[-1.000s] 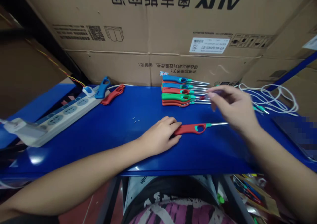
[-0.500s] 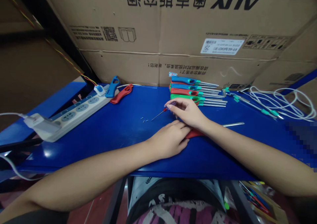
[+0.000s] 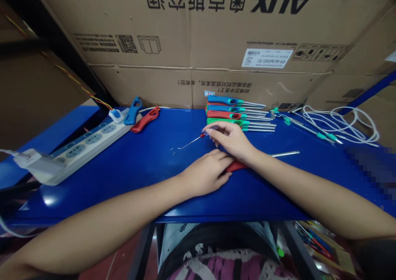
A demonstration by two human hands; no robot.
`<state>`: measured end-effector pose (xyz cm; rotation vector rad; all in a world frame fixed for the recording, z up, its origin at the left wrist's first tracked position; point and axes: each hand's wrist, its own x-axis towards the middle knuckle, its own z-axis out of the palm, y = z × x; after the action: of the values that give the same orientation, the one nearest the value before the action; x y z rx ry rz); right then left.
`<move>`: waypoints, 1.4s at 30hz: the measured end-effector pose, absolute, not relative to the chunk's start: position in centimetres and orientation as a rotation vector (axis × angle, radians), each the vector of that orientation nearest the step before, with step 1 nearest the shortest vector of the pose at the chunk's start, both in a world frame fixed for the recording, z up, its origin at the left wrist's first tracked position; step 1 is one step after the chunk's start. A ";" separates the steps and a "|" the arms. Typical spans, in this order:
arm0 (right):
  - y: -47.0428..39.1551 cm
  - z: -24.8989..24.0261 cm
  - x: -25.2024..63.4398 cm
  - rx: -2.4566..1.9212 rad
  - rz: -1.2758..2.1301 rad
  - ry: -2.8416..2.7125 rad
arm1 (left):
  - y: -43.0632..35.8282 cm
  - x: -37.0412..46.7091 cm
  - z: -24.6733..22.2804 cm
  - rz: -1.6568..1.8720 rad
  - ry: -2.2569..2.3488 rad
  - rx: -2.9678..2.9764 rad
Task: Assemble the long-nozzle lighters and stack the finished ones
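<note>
My left hand (image 3: 208,172) is closed over a red long-nosed lighter (image 3: 235,166), which lies on the blue table. The lighter's metal tube sticks out to the right past my right wrist. Just above it, my right hand (image 3: 230,137) pinches a screwdriver (image 3: 202,135) with a red and purple handle. Its thin shaft slants down to the left, and the tip is at one of several tiny metal screws (image 3: 173,153) on the table. Whether the tip touches that screw I cannot tell.
Behind my hands lies a stack of lighters (image 3: 224,101) in blue, red and green. A power strip (image 3: 83,148) runs along the left, with blue (image 3: 133,110) and red handle shells (image 3: 145,120) by its far end. White cable (image 3: 349,123) is coiled at the right. A large cardboard box (image 3: 192,36) stands behind.
The screwdriver tip has moved left to one of the tiny screws. My left hand stays on the lighter. The whole view has shifted slightly.
</note>
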<state>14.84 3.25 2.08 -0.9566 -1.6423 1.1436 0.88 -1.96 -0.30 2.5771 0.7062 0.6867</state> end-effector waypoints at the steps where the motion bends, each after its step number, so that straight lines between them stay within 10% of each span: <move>1: 3.3 2.4 15.2 -0.952 1.144 -1.580 | -1.8 0.9 -0.3 0.677 0.694 2.568; 42: 3.0 3.0 22.1 -0.594 1.266 -1.465 | -0.4 1.1 -0.5 1.043 0.996 1.985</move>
<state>22.08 2.96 3.04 -0.5940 -1.4651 1.2661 1.09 -0.38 -0.48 1.9846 0.9965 1.0430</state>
